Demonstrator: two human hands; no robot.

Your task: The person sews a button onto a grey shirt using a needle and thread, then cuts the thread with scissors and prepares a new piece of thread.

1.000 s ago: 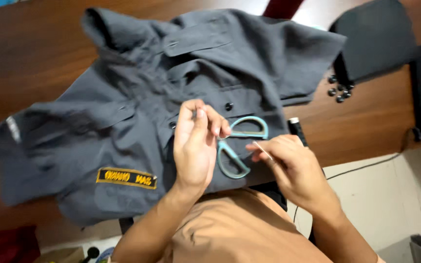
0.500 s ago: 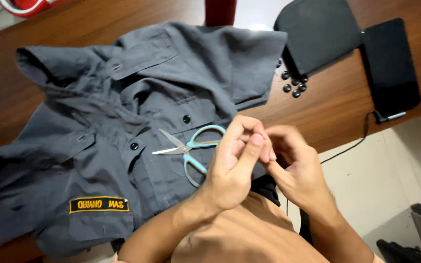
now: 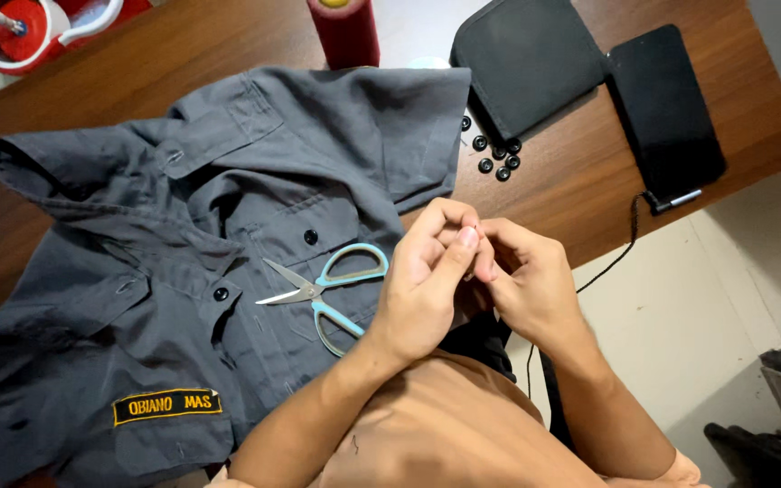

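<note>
Two hands meet at the centre of the frame, just above the near edge of the wooden bench (image 3: 589, 194). The left hand (image 3: 427, 289) and the right hand (image 3: 526, 289) press their fingertips together, thumbs and forefingers closed as if pinching something very fine; whatever sits between them is too small to make out, so I cannot tell what it is. Holding the hands raised and close to the body puts that pinch right under the eyes, which suits fiddly, close work.

Spread flat across the left and middle of the frame lies a grey shirt (image 3: 183, 271), front side up, with dark buttons showing along its placket and a yellow-edged name patch at the lower left. Lying open like this, its front is kept within easy reach. Resting on the shirt, just left of the left hand, are scissors (image 3: 323, 289) with pale blue handles, blades parted and pointing left, handles toward the hands.

Toward the upper right, a small cluster of loose black buttons (image 3: 494, 155) sits on the bench beside a black pouch (image 3: 526, 59), with a dark phone (image 3: 666, 108) further right, cable trailing off the edge. A dark red thread spool (image 3: 345, 32) stands at the top centre.
</note>
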